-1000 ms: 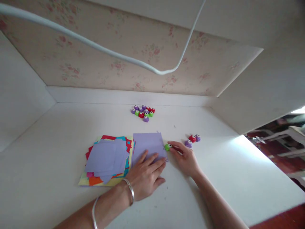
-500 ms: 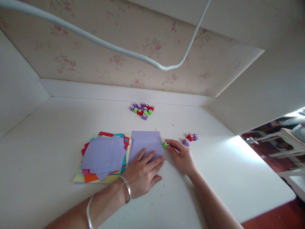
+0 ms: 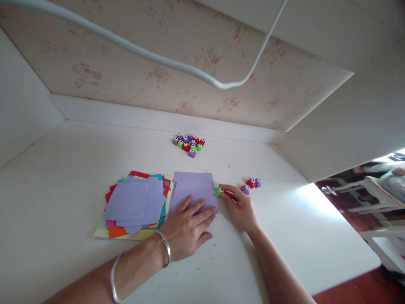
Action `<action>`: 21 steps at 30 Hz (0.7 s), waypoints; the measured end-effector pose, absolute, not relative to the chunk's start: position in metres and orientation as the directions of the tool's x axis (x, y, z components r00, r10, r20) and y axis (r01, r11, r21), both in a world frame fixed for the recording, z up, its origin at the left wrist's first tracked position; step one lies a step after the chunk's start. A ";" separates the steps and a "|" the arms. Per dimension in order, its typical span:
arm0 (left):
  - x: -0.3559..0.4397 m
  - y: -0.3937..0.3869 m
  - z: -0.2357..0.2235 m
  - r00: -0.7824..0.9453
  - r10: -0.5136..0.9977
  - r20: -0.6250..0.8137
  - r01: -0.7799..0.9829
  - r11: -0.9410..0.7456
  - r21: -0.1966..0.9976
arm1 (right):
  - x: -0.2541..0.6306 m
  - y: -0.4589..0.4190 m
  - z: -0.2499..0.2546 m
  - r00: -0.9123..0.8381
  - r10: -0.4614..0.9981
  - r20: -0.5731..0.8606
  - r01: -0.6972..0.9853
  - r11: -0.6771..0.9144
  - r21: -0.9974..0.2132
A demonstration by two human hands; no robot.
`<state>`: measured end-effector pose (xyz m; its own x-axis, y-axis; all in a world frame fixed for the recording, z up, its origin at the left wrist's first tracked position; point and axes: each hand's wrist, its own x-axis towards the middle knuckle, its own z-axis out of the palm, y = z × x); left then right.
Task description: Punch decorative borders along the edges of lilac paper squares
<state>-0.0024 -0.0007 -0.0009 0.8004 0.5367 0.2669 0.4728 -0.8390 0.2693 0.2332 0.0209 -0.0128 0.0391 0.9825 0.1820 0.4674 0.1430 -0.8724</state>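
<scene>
My left hand lies flat with fingers spread, pressing on the lower part of a purple paper square. A silver bangle circles that wrist. At the paper's right edge, my right hand pinches a small green craft paper punch between thumb and fingertips. The punch touches or overlaps the edge; whether the sheet is inside its slot I cannot tell. Tiny dark marks or cut-outs show on the paper beside the punch. Left of the square is a loose stack of coloured papers, purple ones on top.
Several purple, green and red punches stand grouped near the back wall. Right of my right hand sit a red punch and two purple ones. Small scraps dot the white table. A white cable hangs across the upper view.
The view has tilted and shifted slightly. My left hand stays flat on the paper, and my right hand still holds the green punch at the same edge.
</scene>
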 end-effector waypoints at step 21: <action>-0.002 -0.001 -0.001 0.805 0.533 0.262 0.468 -0.840 0.272 | 0.232 0.020 -0.011 0.005 0.983 0.185 0.478 0.160 -0.864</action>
<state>-0.0018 -0.0009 -0.0007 0.8045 0.5332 0.2618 0.4684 -0.8405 0.2724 0.2316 0.0203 -0.0112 0.0048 0.9828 0.1846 0.4783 0.1599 -0.8635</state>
